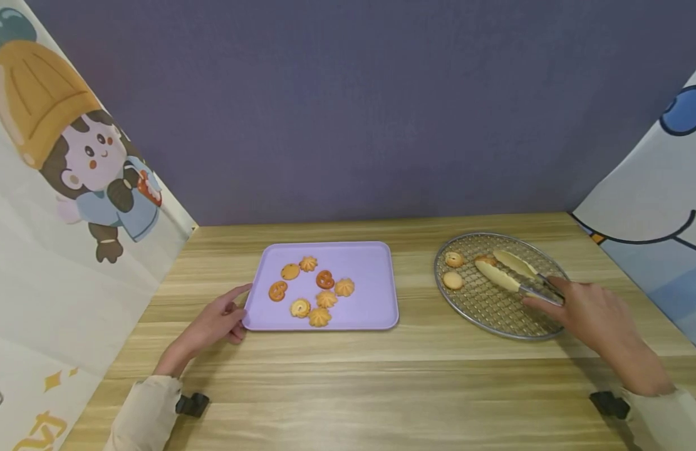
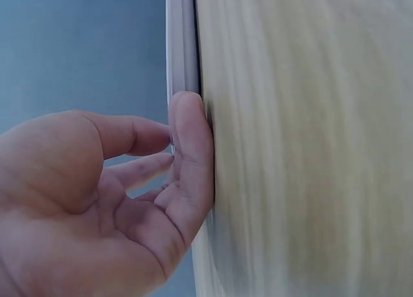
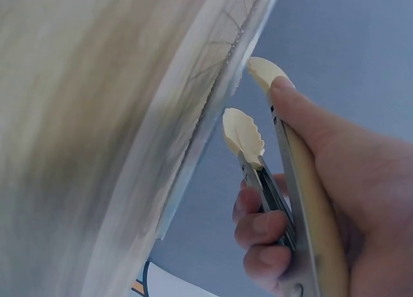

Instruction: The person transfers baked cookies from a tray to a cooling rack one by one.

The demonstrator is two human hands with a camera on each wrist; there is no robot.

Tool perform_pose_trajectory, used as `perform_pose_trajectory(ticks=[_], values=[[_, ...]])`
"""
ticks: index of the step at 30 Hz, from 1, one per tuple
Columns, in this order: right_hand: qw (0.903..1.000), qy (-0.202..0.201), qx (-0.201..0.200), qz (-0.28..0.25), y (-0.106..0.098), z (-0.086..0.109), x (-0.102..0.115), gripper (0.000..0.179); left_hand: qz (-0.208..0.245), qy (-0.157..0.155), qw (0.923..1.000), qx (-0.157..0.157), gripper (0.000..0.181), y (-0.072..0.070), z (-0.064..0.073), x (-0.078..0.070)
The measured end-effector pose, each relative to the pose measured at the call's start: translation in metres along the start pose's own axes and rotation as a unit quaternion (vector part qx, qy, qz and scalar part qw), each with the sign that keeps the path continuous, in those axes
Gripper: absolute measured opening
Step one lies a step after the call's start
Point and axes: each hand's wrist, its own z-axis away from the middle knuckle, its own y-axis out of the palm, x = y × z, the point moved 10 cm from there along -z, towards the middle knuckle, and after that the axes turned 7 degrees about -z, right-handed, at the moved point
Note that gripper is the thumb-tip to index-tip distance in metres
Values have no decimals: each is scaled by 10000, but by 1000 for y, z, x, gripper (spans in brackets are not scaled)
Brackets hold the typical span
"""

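My left hand holds the left edge of a lilac tray near its front corner. In the left wrist view, the fingers meet at the tray's rim. Several cookies lie on the tray, among them a pretzel and a flower-shaped cookie. My right hand grips metal tongs with cream tips. The tongs' spread tips are low over a round wire rack, on either side of a brown cookie that they partly hide.
On the rack's left side sit a swirled cookie and a round pale cookie. Both rest on the wooden table, as does the tray. A dark wall panel rises behind, with printed sheets at both sides.
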Motion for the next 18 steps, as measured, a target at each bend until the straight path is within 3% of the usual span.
perform_pose_trajectory(ticks=[8, 15, 18], values=[[9999, 28, -115, -46, -1, 1, 3, 75, 151, -3, 9998, 140, 61, 0, 3, 1], [9991, -184, -360, -159, -6, 1, 16, 77, 195, -76, 9998, 57, 60, 1, 4, 2], [9987, -276, -276, -315, -8, 1, 25, 77, 185, -32, 9998, 62, 60, 1, 4, 1]])
